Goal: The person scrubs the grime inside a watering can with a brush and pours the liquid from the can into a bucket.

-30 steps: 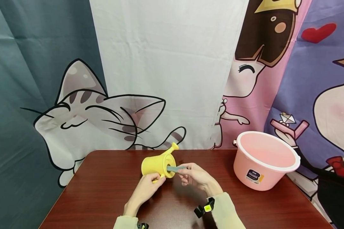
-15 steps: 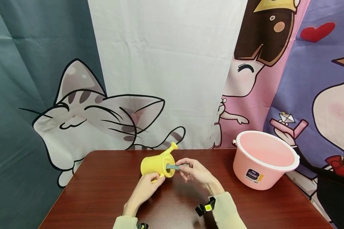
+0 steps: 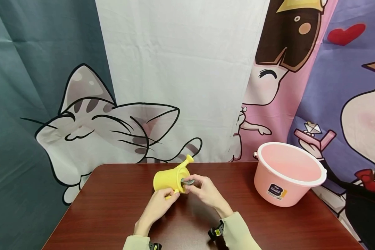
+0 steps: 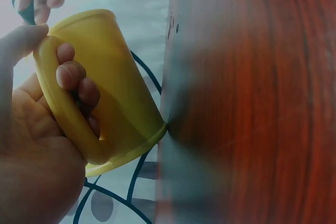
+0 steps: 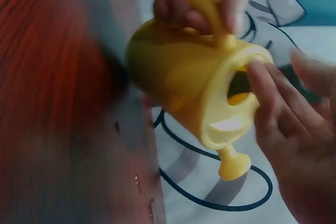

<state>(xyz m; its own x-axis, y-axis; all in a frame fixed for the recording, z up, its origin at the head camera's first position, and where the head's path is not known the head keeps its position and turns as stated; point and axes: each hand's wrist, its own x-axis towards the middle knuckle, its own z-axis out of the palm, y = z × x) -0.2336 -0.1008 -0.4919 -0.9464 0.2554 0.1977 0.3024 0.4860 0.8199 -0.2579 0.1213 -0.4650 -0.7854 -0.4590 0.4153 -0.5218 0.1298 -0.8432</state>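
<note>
In the head view a yellow toy watering can (image 3: 167, 179) is tilted on its side over the table, opening to the right and spout upward. My left hand (image 3: 158, 203) grips its handle, with the fingers curled through the loop in the left wrist view. At the can's opening my right hand (image 3: 207, 192) pinches a flat grey-green strip (image 3: 188, 182) between thumb and fingers. One end of the strip points at the opening. In the right wrist view the right fingertips overlap the can's rim (image 5: 212, 124), and the strip (image 5: 299, 81) shows partly behind the fingers.
A pink bucket (image 3: 282, 194) with a white rim stands at the right of the dark red-brown table (image 3: 112, 208). Cartoon-printed cloth (image 3: 181, 69) hangs behind the table's far edge.
My right hand has shifted left, closer to the can's opening, and the strip has turned in its fingers. The left hand and watering can have stayed nearly still.
</note>
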